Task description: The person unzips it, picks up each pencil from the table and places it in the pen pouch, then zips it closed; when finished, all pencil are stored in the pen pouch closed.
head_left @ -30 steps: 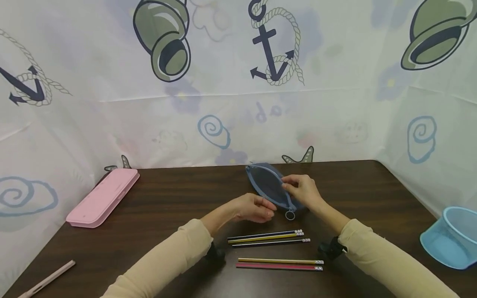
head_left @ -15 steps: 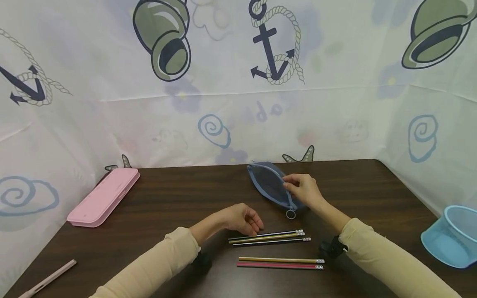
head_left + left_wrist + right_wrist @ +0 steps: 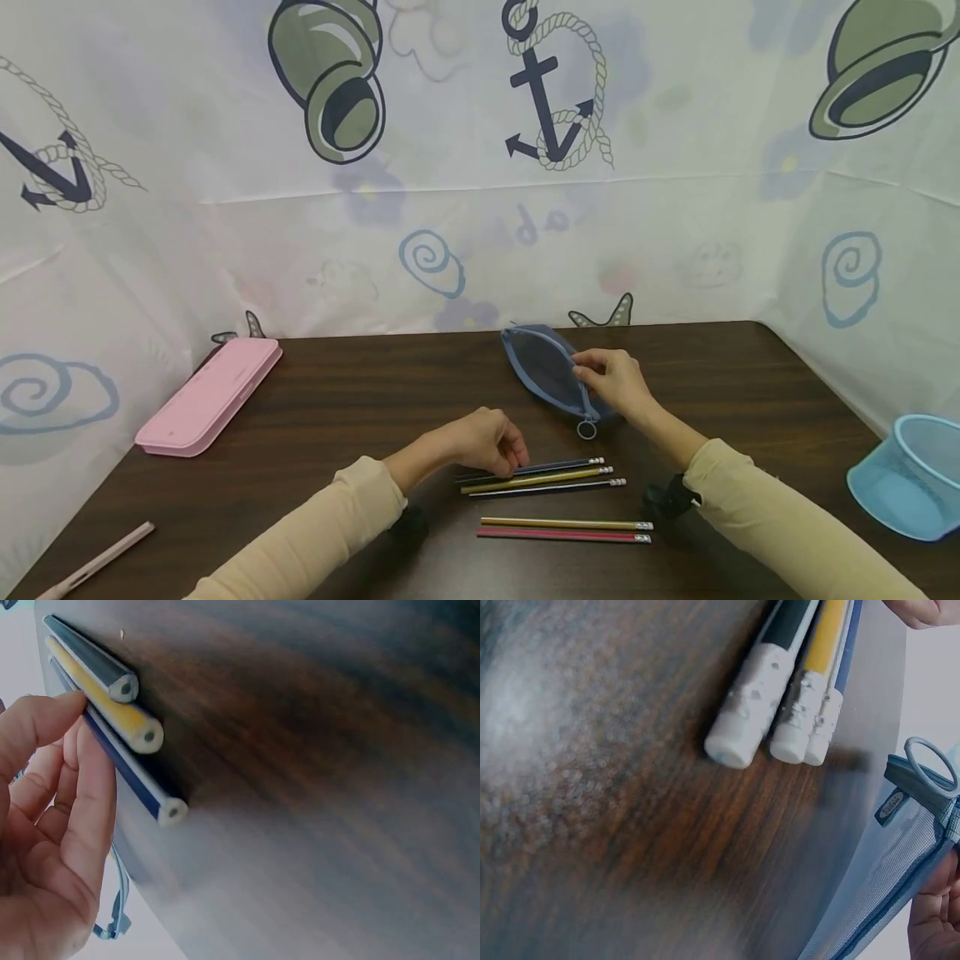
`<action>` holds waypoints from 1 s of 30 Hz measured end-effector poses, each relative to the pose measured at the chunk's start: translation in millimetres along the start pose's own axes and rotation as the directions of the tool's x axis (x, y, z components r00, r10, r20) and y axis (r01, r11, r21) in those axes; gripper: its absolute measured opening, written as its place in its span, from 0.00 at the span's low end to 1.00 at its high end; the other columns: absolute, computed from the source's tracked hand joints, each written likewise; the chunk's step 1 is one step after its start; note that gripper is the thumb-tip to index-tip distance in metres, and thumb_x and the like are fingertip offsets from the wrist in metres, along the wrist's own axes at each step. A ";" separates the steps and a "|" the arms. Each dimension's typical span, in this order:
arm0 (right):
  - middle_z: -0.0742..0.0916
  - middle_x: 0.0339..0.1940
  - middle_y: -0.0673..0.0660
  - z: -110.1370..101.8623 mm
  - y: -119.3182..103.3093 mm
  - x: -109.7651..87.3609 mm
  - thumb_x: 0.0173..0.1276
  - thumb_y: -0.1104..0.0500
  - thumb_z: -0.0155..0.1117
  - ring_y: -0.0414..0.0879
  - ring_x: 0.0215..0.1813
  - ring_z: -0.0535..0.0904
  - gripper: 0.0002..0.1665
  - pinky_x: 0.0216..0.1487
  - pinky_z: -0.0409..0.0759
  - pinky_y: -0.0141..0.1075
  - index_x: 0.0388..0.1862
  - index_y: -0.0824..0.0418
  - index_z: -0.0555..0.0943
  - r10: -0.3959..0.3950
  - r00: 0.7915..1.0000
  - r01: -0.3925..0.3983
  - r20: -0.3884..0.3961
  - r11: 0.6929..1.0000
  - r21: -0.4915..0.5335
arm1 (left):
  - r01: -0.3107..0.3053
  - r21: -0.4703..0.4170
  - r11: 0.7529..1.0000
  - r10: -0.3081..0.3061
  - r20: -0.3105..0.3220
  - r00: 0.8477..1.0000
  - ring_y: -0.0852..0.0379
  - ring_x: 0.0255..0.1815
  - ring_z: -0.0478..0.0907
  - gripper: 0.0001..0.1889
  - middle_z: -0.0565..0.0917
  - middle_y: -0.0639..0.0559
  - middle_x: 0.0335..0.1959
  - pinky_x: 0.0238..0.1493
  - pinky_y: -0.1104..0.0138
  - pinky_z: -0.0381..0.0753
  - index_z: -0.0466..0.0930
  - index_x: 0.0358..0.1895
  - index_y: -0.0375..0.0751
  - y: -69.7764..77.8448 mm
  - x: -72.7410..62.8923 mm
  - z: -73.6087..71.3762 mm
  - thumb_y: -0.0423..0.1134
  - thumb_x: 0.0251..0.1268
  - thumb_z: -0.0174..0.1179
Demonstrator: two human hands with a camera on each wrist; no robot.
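My left hand point(image 3: 483, 442) pinches the dark blue pencil point(image 3: 139, 776) between thumb and fingers, near its unsharpened end. Right beside it on the table lie a yellow pencil point(image 3: 112, 701) and a black pencil point(image 3: 94, 656). White erasers point(image 3: 739, 735) cap their other ends, seen in the right wrist view. Behind the pencils sits a blue mesh zip pouch point(image 3: 536, 367), its mouth spread wide. My right hand point(image 3: 615, 383) holds the near right edge of that mouth with thumb and fingertips. The zip's ring pull point(image 3: 934, 769) hangs at the pouch's near end.
Closer to me lie a gold pencil point(image 3: 562, 524) and a red pencil point(image 3: 562, 536). A pink pencil case point(image 3: 210, 400) stands back left, with a pale pink pen-like stick point(image 3: 97, 562) at front left. A light blue mesh container point(image 3: 896, 492) is at far right.
My left hand has moved from beside the pouch down and left to the pencils and taken the blue one, which has shifted slightly away from the yellow. The right hand keeps holding the pouch.
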State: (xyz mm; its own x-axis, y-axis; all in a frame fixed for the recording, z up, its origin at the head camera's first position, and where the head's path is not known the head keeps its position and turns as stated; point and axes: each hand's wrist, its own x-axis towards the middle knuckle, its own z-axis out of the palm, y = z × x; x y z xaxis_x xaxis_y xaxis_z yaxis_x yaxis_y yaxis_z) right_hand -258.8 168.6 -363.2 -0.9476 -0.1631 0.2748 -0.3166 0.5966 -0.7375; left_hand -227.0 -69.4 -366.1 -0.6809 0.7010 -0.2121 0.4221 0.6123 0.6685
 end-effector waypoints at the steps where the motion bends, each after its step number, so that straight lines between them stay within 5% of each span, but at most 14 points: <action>1: 0.87 0.33 0.64 0.1 0.2 0.0 0.65 0.66 0.62 0.49 0.25 0.82 0.12 0.25 0.81 0.32 0.46 0.69 0.82 0.001 1.000 -0.001 -0.002 1.000 -0.003 | -0.016 0.023 1.000 0.016 0.001 1.000 0.69 0.26 0.77 0.08 0.84 0.57 0.24 0.29 0.77 0.77 0.85 0.30 0.41 -0.8 -0.3 -0.7 0.24 0.48 0.66; 6: 0.87 0.33 0.64 -0.1 1.5 -0.1 0.65 0.66 0.62 0.50 0.25 0.82 0.12 0.25 0.81 0.32 0.46 0.69 0.82 0.017 1.000 -0.017 0.007 1.000 0.002 | -0.058 0.039 0.998 0.056 0.048 0.997 0.69 0.27 0.76 0.07 0.83 0.58 0.25 0.29 0.77 0.77 0.85 0.31 0.40 -5.9 -4.9 -10.8 0.24 0.50 0.64; 11: 0.87 0.35 0.64 -1.8 1.2 0.4 0.65 0.66 0.61 0.47 0.25 0.82 0.12 0.26 0.82 0.32 0.46 0.69 0.82 0.016 1.000 -0.016 0.000 1.000 0.004 | 0.024 -0.143 0.989 -0.004 0.138 0.990 0.63 0.28 0.75 0.08 0.82 0.56 0.28 0.30 0.72 0.78 0.83 0.37 0.35 -8.4 -11.9 -34.0 0.24 0.54 0.60; 17: 0.87 0.35 0.65 -3.3 -0.4 1.1 0.65 0.67 0.61 0.46 0.25 0.83 0.12 0.27 0.83 0.33 0.46 0.70 0.82 0.009 1.000 -0.009 -0.005 1.000 0.008 | 0.156 -0.380 0.912 -0.114 0.131 0.985 0.62 0.35 0.79 0.11 0.84 0.48 0.36 0.39 0.69 0.82 0.79 0.46 0.31 -17.4 -9.2 -50.1 0.28 0.62 0.55; 20: 0.87 0.35 0.66 -2.5 -2.1 1.4 0.65 0.67 0.61 0.46 0.25 0.83 0.12 0.28 0.84 0.37 0.46 0.71 0.81 0.008 1.000 -0.008 0.001 1.000 0.022 | 0.194 -0.555 0.809 -0.179 0.083 0.980 0.61 0.37 0.81 0.13 0.85 0.43 0.42 0.38 0.71 0.82 0.75 0.51 0.29 -21.3 1.2 -47.1 0.29 0.65 0.53; 26: 0.86 0.36 0.67 0.7 -5.1 0.8 0.65 0.67 0.61 0.48 0.27 0.83 0.13 0.31 0.85 0.41 0.47 0.71 0.81 0.014 1.000 -0.014 0.014 0.999 0.039 | 0.148 -0.834 0.531 -0.302 -0.023 0.953 0.62 0.36 0.81 0.19 0.83 0.43 0.45 0.36 0.75 0.81 0.66 0.62 0.27 -15.3 30.6 -36.2 0.28 0.70 0.50; 30: 0.86 0.36 0.68 2.7 -7.1 -1.2 0.65 0.67 0.61 0.48 0.27 0.83 0.13 0.30 0.85 0.38 0.47 0.72 0.80 0.016 1.000 -0.017 0.023 0.998 0.058 | 0.102 -0.903 0.418 -0.386 -0.075 0.919 0.61 0.35 0.81 0.22 0.82 0.39 0.48 0.42 0.72 0.83 0.65 0.64 0.27 -5.9 48.3 -30.5 0.27 0.68 0.52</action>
State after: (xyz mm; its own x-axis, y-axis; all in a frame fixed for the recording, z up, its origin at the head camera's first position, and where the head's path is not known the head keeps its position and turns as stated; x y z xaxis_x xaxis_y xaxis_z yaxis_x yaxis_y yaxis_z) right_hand -255.6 162.4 -359.9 -0.9531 -0.1717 0.2492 -0.3026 0.5527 -0.7765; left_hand -280.7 -50.2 -358.6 -0.8339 0.3805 -0.3997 -0.4330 -0.0022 0.9014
